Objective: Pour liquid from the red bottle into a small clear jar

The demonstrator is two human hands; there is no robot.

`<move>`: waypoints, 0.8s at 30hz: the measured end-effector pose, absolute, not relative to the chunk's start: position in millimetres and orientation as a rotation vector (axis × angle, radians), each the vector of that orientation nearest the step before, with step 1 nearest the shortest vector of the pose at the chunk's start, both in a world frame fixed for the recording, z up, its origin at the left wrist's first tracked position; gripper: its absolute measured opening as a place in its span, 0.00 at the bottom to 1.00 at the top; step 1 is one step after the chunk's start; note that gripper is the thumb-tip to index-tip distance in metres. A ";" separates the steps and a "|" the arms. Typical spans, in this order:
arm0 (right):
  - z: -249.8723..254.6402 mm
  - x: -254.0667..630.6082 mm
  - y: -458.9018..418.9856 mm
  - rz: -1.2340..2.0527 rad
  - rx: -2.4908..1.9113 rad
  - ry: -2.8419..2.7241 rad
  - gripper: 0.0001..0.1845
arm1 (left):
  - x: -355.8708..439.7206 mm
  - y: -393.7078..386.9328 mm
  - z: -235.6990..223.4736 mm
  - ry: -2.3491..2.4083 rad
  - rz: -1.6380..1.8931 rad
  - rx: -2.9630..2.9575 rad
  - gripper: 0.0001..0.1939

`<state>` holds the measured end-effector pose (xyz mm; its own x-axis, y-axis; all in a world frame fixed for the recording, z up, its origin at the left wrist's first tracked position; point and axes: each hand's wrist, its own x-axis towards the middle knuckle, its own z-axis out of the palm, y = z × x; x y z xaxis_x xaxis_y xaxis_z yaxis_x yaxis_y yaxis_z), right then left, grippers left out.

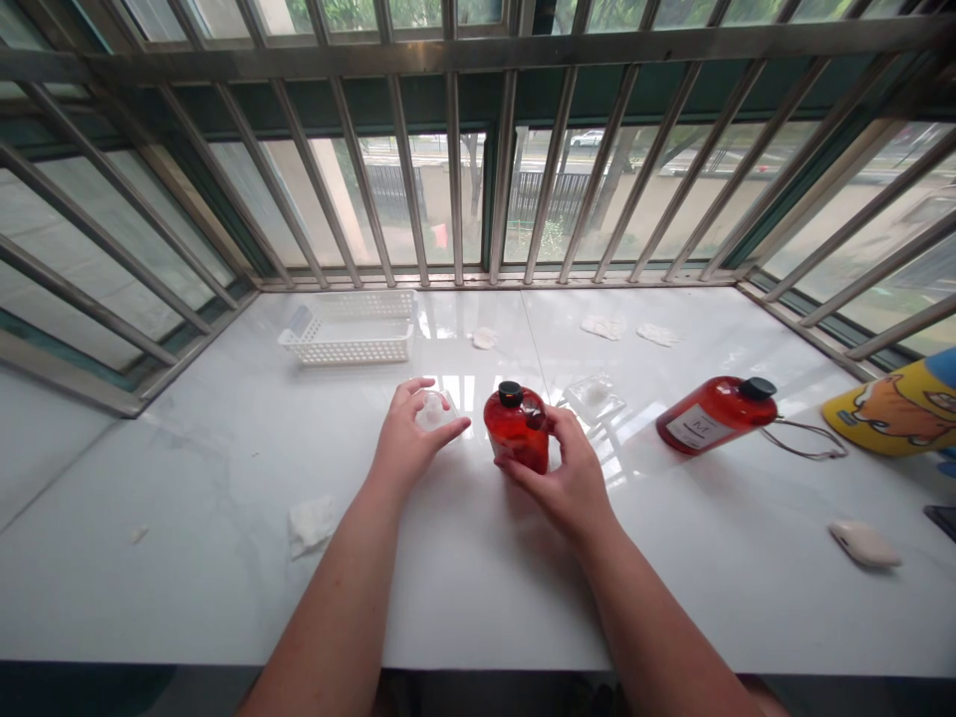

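bottle (517, 440), upright: right fingers (526, 477) are pinching its sides; left fingers (450, 431), spread, are flanking clear plastic piece (431, 409), contact unclear; holding level is helping.

Centre: clear item (433, 410) partly hidden by left hand (410, 430); right side of upright red bottle (515, 428) covered by right hand (574, 476). Right of centre: label (697, 428), small print unreadable. Right edge: yellow container (892, 406), dark object (944, 520) cut off.
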<state>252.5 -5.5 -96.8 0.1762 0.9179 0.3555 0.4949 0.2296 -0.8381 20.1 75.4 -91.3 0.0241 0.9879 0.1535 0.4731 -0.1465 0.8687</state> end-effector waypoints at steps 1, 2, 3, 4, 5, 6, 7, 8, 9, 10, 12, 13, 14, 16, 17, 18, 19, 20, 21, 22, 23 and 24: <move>-96.8 252.3 -5.4 0.519 -1.412 -1.467 0.34 | 20.0 75.6 -91.5 1.497 1.065 1.687 0.16; -97.0 252.1 -5.3 0.518 -1.413 -1.468 0.34 | 19.9 75.9 -91.8 1.494 1.068 1.688 0.16; -97.2 252.0 -5.1 0.512 -1.413 -1.470 0.34 | 19.8 76.2 -92.0 1.490 1.069 1.685 0.15; -97.6 251.9 -5.0 0.504 -1.413 -1.473 0.34 | 19.7 76.5 -92.2 1.487 1.066 1.680 0.15; -98.0 251.9 -4.8 0.498 -1.412 -1.477 0.35 | 19.9 76.8 -92.3 1.483 1.063 1.674 0.16; -98.5 251.8 -4.7 0.496 -1.411 -1.480 0.35 | 20.2 77.1 -92.4 1.481 1.060 1.666 0.16; -98.9 251.7 -4.5 0.497 -1.409 -1.484 0.35 | 20.7 77.5 -92.7 1.478 1.060 1.657 0.16; -99.2 251.6 -4.4 0.499 -1.407 -1.487 0.35 | 21.2 77.9 -93.2 1.477 1.061 1.646 0.16; -99.5 251.4 -4.4 0.501 -1.406 -1.488 0.35 | 21.5 78.5 -94.0 1.478 1.061 1.635 0.16; -99.7 251.3 -4.4 0.502 -1.404 -1.488 0.36 | 21.3 79.1 -95.2 1.484 1.063 1.626 0.16; -100.1 251.2 -4.5 0.508 -1.402 -1.491 0.36 | 18.4 80.5 -98.4 1.495 1.063 1.621 0.20; -100.3 251.3 -4.6 0.510 -1.402 -1.491 0.36 | 15.3 81.0 -99.6 1.490 1.055 1.623 0.27; -100.5 251.4 -4.7 0.512 -1.402 -1.491 0.36 | 11.3 80.9 -100.0 1.470 1.048 1.632 0.38; -100.8 251.9 -4.8 0.513 -1.406 -1.490 0.36 | 1.7 78.2 -96.1 1.395 1.096 1.674 0.61; -100.8 252.1 -4.9 0.512 -1.405 -1.489 0.35 | -2.7 75.0 -91.0 1.360 1.170 1.717 0.66; -100.5 252.2 -4.9 0.513 -1.398 -1.495 0.35 | -5.8 70.4 -84.0 1.334 1.272 1.780 0.68; -100.1 252.2 -5.0 0.518 -1.381 -1.509 0.35 | -7.0 64.4 -75.3 1.318 1.387 1.858 0.66; -99.4 252.1 -5.0 0.525 -1.351 -1.531 0.35 | -6.2 57.4 -65.6 1.318 1.485 1.945 0.62; -98.5 251.8 -5.2 0.533 -1.308 -1.561 0.35 | -3.2 49.9 -55.9 1.318 1.521 2.039 0.56; -97.4 251.5 -5.4 0.541 -1.257 -1.598 0.36 | 1.7 42.2 -47.0 1.318 1.518 2.113 0.48; -96.2 251.1 -5.7 0.546 -1.205 -1.635 0.37 | 8.0 35.1 -39.7 1.319 1.499 2.157 0.38; -95.0 250.9 -5.9 0.550 -1.160 -1.665 0.38 | 14.9 29.0 -34.4 1.319 1.478 2.181 0.29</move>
<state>250.9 -5.9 -95.0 -0.0483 0.8841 0.4649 0.4328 0.4380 -0.7879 14.9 29.0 -34.4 0.1042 0.7538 0.6487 0.5591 -0.5839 0.5887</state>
